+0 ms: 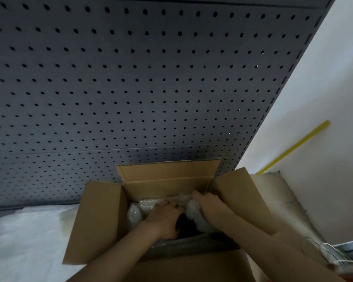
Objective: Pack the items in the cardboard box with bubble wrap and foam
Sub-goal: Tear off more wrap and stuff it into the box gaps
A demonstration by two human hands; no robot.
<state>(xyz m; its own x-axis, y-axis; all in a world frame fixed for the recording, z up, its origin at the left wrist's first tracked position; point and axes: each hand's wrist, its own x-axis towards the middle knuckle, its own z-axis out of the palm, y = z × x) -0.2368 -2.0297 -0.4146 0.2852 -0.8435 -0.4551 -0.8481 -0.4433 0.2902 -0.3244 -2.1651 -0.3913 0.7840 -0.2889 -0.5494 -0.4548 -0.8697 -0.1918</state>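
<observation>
From the head view, I see both hands down in the open box point(102, 218): my left hand point(165, 218) presses the bubble wrap point(139, 208), fingers curled into it, and my right hand point(207, 202) grips a fold, likely tucking padding around something dark point(186, 225) I cannot identify. No foam is clearly visible.
</observation>
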